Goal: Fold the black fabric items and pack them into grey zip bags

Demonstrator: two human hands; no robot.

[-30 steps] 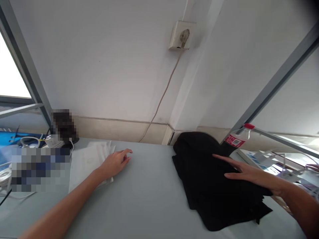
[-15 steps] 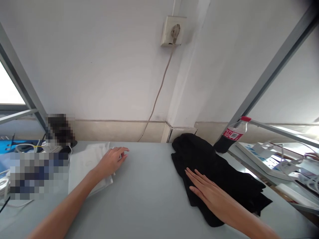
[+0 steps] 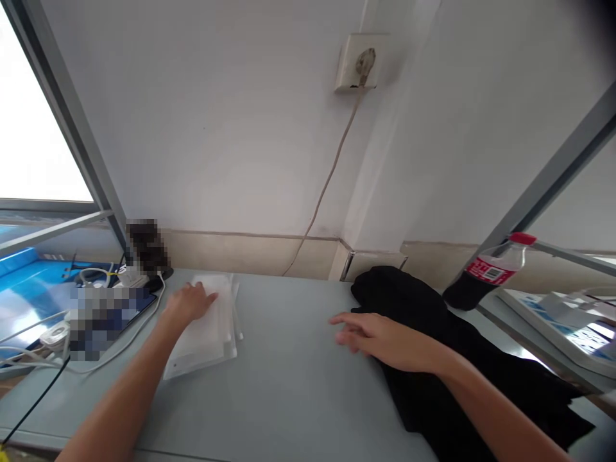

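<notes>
A pale grey table meets a white wall. Near, the right hand hovers open at the left edge of a folded black garment by the table's right edge; contact is unclear. Farther left, the left hand lies open and flat on a stack of white plastic bags; even palm pressure should stop them sliding. The garment's near end is cut off.

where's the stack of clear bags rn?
Head view, left part of the grey table: the stack of clear bags lies flat under the left hand, well left of the black cloth.
</notes>
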